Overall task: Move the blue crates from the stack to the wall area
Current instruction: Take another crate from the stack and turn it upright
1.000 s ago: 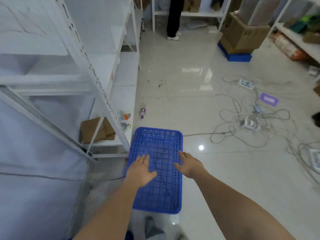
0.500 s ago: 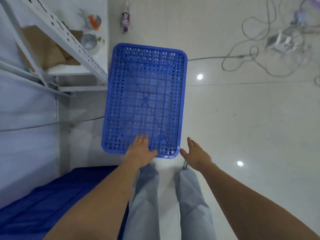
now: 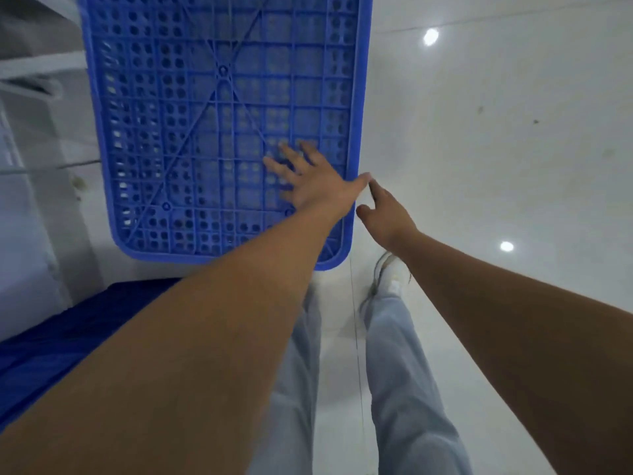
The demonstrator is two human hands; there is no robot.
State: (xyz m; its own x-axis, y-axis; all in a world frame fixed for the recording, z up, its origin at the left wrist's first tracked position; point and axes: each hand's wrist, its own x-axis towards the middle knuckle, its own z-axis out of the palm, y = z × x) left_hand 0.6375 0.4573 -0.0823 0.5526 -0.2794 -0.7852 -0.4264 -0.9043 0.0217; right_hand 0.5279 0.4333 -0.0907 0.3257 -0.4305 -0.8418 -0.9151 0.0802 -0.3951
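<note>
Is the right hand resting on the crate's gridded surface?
No: the right hand sits beside the blue crate's edge; only the left hand lies on it.

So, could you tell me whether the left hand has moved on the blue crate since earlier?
Yes. The left hand has slid from the near edge of the blue crate further in, toward its right rim.

I am seeing a bright blue crate [image 3: 219, 125] patterned with a perforated grid and diagonal ribs, a glossy white floor [image 3: 496, 149], my pale blue-grey trousers [image 3: 404, 371], and a white shoe [image 3: 390, 275].
</note>
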